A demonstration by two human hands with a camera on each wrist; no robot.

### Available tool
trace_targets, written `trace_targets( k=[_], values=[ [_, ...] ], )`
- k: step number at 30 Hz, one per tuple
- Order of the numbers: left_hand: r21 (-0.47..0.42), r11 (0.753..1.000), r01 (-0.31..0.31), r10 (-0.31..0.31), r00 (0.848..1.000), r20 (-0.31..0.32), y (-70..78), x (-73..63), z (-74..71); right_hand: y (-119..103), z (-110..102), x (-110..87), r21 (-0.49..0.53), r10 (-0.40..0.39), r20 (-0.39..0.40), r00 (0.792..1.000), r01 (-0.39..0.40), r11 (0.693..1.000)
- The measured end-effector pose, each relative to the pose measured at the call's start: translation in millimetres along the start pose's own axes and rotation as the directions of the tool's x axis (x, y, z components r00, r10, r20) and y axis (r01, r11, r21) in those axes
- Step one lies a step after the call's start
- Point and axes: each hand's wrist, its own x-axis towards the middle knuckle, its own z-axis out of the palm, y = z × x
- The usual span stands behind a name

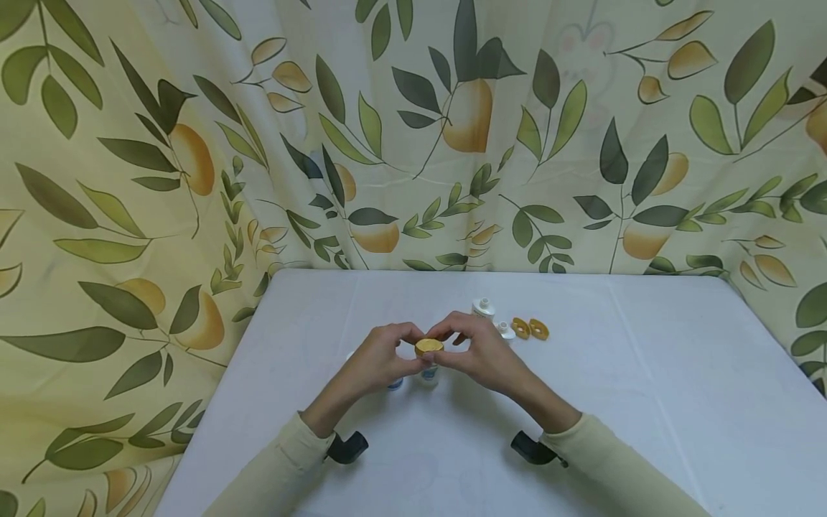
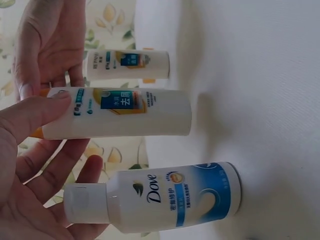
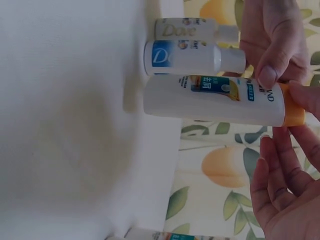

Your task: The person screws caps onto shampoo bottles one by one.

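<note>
Both hands hold one white shampoo bottle [image 2: 165, 112] upright over the table, its orange cap [image 1: 429, 348] uppermost. My left hand [image 1: 381, 355] grips the upper part, its thumb lying on the label just below the cap. My right hand [image 1: 481, 352] pinches the orange cap [image 3: 295, 106] between thumb and fingers, its other fingers spread loosely. Near the left hand stand two Dove bottles with white caps: a blue-and-white Dove bottle [image 2: 170, 197] and a second Dove bottle [image 3: 182, 30] beside it, partly hidden.
Beyond the right hand stand two white bottles without caps, a farther bottle [image 1: 483, 307] and a nearer bottle [image 1: 505, 330]. Two orange caps [image 1: 539, 329] lie to their right. A white cloth [image 1: 620, 388] covers the table; a leaf-patterned curtain [image 1: 413, 179] hangs behind it.
</note>
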Motion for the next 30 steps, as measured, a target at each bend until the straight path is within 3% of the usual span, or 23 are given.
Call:
trace_targets(
  k=[6,16,30],
  values=[
    [-0.006,0.999,0.041,-0.041,0.999,0.015,-3.3,-0.3,1.8,1.8,4.1,-0.5,-0.016,0.018,0.014,1.000,-0.018,1.000],
    [-0.008,1.000,0.030,-0.030,0.999,0.013,-6.1,0.5,3.0,4.6,8.4,1.7,-0.066,0.037,0.012,0.999,-0.036,0.997],
    [0.002,0.995,0.103,-0.103,0.994,0.040,-2.1,0.7,2.7,2.4,6.2,2.3,-0.087,0.052,0.051,0.997,-0.047,0.995]
  ],
)
